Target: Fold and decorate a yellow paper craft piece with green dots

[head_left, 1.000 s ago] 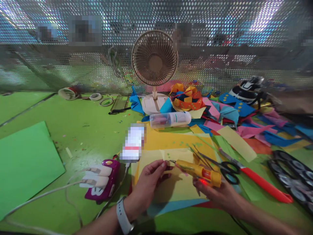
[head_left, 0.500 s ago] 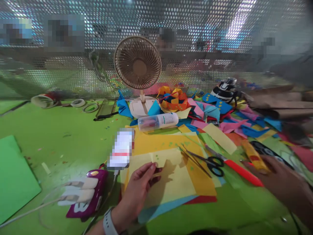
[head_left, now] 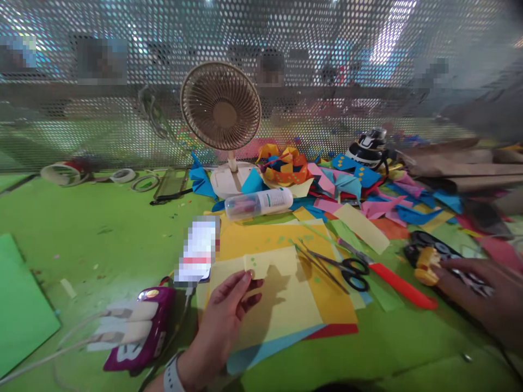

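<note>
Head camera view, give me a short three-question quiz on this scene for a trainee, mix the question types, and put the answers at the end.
1. Multiple choice: what is the yellow tool nearest to?
A) the tape rolls
B) the white cables
C) the right hand

2. True or false: the left hand is above the pale yellow paper.

3. Fill in the blank: the bottle lies on its side in front of the base of the ____.

Key: 1. C; 2. true; 3. fan
</note>
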### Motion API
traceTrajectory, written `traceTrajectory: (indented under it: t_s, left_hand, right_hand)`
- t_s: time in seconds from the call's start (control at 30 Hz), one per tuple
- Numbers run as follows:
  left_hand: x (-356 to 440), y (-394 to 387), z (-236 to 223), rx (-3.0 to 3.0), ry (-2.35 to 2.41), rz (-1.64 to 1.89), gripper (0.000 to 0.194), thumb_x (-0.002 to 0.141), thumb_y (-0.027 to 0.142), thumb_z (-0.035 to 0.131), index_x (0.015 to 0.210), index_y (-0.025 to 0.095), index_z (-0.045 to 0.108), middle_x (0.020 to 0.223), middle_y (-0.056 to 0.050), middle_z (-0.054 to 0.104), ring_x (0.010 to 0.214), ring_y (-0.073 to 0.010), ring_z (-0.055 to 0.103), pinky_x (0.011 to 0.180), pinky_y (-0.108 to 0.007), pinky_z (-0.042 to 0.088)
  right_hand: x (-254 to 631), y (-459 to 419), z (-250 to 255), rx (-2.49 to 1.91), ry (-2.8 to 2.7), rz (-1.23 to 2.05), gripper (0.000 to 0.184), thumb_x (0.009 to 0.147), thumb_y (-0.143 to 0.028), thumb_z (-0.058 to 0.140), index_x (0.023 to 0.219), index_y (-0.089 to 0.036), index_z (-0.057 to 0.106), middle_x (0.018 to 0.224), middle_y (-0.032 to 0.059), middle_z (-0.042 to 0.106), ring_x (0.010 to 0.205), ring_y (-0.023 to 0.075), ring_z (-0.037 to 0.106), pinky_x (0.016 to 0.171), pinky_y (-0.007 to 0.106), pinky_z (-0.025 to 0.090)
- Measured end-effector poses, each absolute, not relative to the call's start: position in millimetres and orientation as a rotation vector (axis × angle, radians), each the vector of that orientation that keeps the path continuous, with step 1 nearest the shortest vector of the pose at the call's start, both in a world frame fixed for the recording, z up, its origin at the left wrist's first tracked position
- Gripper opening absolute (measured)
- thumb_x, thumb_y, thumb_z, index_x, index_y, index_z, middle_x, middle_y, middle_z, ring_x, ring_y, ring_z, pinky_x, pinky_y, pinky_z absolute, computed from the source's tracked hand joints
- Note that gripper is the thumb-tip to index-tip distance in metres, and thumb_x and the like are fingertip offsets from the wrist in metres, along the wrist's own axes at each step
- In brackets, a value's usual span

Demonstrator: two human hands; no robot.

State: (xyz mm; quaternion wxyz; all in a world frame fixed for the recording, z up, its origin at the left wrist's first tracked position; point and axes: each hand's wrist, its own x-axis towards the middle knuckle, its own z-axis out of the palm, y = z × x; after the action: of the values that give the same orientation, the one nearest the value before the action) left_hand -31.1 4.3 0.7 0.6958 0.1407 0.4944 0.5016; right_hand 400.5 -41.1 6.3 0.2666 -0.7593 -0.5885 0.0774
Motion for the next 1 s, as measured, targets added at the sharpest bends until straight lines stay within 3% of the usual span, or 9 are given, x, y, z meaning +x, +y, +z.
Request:
traceTrajectory:
  t_s: [0.03,0.13,0.3,0.43,0.5,0.57,0.7,0.83,1.0]
  left_hand:
    - [-31.1,3.6,-0.3,0.319,1.104,1.112,0.025,0.055,0.025,0.086,0.075,0.018,0.072,0.079,-0.002,0.072,0.077,-0.0168,0.067,0.064,-0.024,0.054]
    - [-31.4,0.4,-2.8,0.366,1.104,1.07,0.022,0.06,0.026,0.084,0.077,0.018,0.073,0.081,-0.003,0.072,0.08,-0.0171,0.066,0.065,-0.024,0.054]
    - [-31.7,-3.1,-3.1,0.438,1.097,1.027,0.02,0.065,0.027,0.08,0.081,0.017,0.074,0.083,-0.004,0.071,0.081,-0.0165,0.065,0.069,-0.024,0.054]
    - [-30.8,-3.2,-0.7,0.459,1.099,0.989,0.02,0.067,0.029,0.079,0.082,0.017,0.074,0.083,-0.004,0.071,0.081,-0.0165,0.065,0.071,-0.025,0.054]
    - [-30.2,-3.1,-1.0,0.454,1.104,0.984,0.022,0.066,0.03,0.08,0.081,0.017,0.073,0.081,-0.005,0.072,0.079,-0.0167,0.065,0.07,-0.025,0.053]
    - [-29.8,-3.0,-3.6,0.453,1.094,0.992,0.023,0.064,0.031,0.081,0.08,0.017,0.073,0.078,-0.005,0.072,0.078,-0.0167,0.066,0.07,-0.025,0.053]
    - [-30.4,-2.5,-13.6,0.469,1.066,1.015,0.023,0.065,0.033,0.08,0.08,0.017,0.073,0.076,-0.004,0.072,0.075,-0.0157,0.066,0.068,-0.024,0.053]
    - [-31.3,-2.5,-18.2,0.472,1.044,0.999,0.025,0.065,0.035,0.08,0.08,0.017,0.073,0.077,-0.005,0.072,0.074,-0.015,0.066,0.068,-0.023,0.052]
    - [-30.9,-4.4,-11.9,0.467,1.075,0.998,0.028,0.062,0.036,0.081,0.079,0.016,0.073,0.077,-0.005,0.072,0.074,-0.0152,0.066,0.07,-0.024,0.052]
  right_hand:
    - [373.9,-35.1,12.1,-2.036,-1.657,0.141,0.023,0.075,-0.049,0.059,0.087,-0.029,0.061,0.093,0.0085,0.064,0.088,0.033,0.059,0.069,0.041,0.044]
    - [293.2,-16.3,13.3,-1.936,-2.043,0.353,0.028,0.083,-0.051,0.052,0.08,-0.024,0.06,0.082,0.0045,0.064,0.075,0.0228,0.06,0.066,0.035,0.045]
    - [238.7,-1.8,-7.0,-1.794,-2.274,0.258,0.031,0.087,-0.048,0.048,0.072,-0.021,0.054,0.071,0.0035,0.06,0.065,0.0197,0.058,0.057,0.03,0.042]
    - [250.0,-1.6,-4.6,-1.879,-2.092,0.461,0.026,0.087,-0.043,0.048,0.074,-0.022,0.054,0.066,0.0004,0.061,0.055,0.0171,0.057,0.05,0.027,0.04]
    - [255.6,1.0,1.5,-1.862,-1.932,0.623,0.023,0.086,-0.044,0.05,0.09,-0.023,0.058,0.062,-0.0019,0.059,0.051,0.0157,0.055,0.048,0.027,0.039]
    - [258.4,6.8,8.4,-1.758,-1.739,0.857,0.034,0.085,-0.045,0.052,0.109,-0.02,0.057,0.058,-0.003,0.057,0.048,0.0141,0.052,0.046,0.025,0.039]
    - [256.8,24.4,22.7,-1.547,-1.331,1.272,0.042,0.076,-0.045,0.066,0.103,-0.013,0.064,0.07,0.0054,0.066,0.06,0.0154,0.061,0.051,0.025,0.047]
    - [242.3,41.7,35.3,-1.431,-1.243,1.169,0.035,0.067,-0.04,0.076,0.093,-0.017,0.07,0.076,0.0077,0.071,0.069,0.0185,0.066,0.059,0.026,0.052]
    - [211.3,62.0,39.6,-1.336,-1.526,0.847,0.024,0.081,-0.041,0.062,0.094,-0.022,0.071,0.069,0.0018,0.07,0.059,0.0142,0.064,0.053,0.023,0.051]
